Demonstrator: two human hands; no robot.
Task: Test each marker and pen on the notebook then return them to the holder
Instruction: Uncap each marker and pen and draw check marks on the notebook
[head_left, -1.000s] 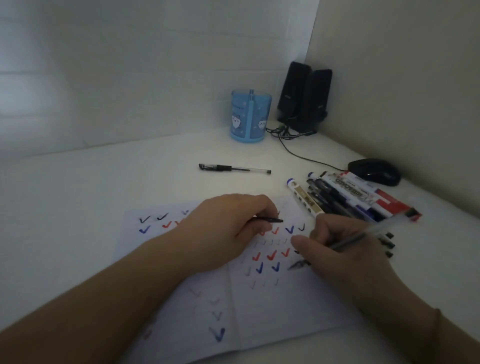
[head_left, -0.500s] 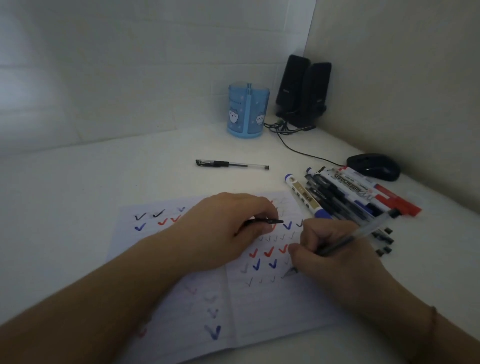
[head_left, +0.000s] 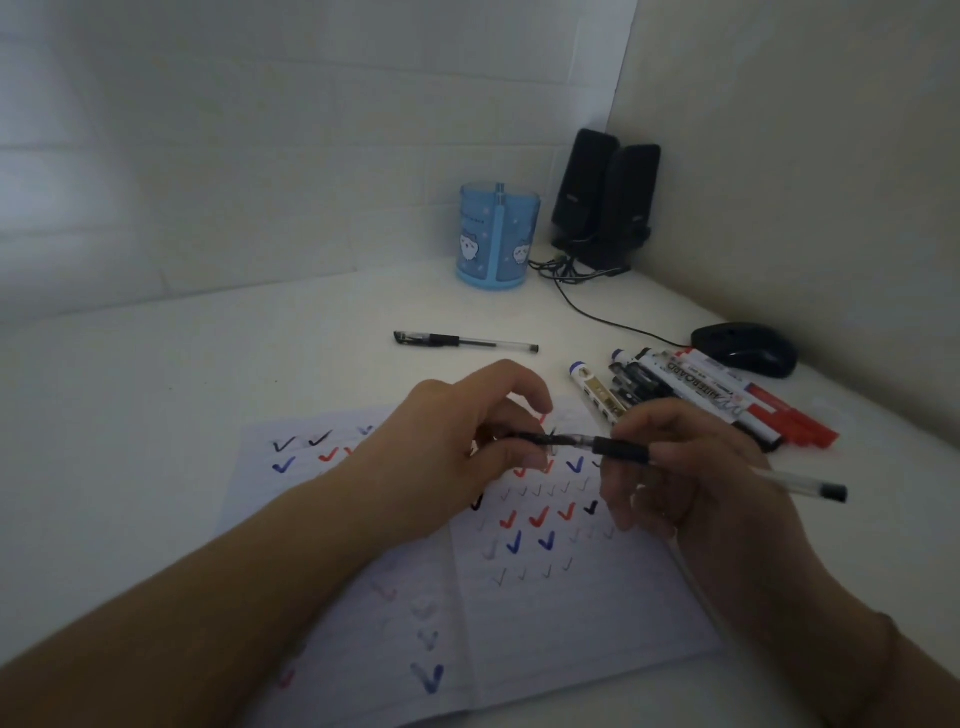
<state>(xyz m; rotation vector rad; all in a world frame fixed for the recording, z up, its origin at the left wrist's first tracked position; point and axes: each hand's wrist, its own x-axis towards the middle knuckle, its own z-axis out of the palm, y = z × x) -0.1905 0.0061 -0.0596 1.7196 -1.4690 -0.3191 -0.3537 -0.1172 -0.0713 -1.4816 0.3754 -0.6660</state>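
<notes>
An open notebook (head_left: 545, 613) full of black, red and blue tick marks lies on the white desk. Above it my right hand (head_left: 691, 483) holds a clear gel pen (head_left: 789, 480) by its black grip, level, tip pointing left. My left hand (head_left: 457, 447) pinches the pen's black cap (head_left: 524, 437), which is meeting the pen's tip. A pile of markers and pens (head_left: 696, 395) lies to the right of the notebook. One capped black pen (head_left: 462, 341) lies alone beyond the notebook. The blue holder (head_left: 496, 236) stands at the back near the wall.
Two black speakers (head_left: 605, 200) stand in the back corner, with a cable (head_left: 597, 312) running across the desk to a black mouse (head_left: 745, 349) at the right. Walls close the desk off behind and on the right.
My right hand lifted the pen off the page and turned it level. My left hand rose from the notebook with the cap and brought it to the pen's tip.
</notes>
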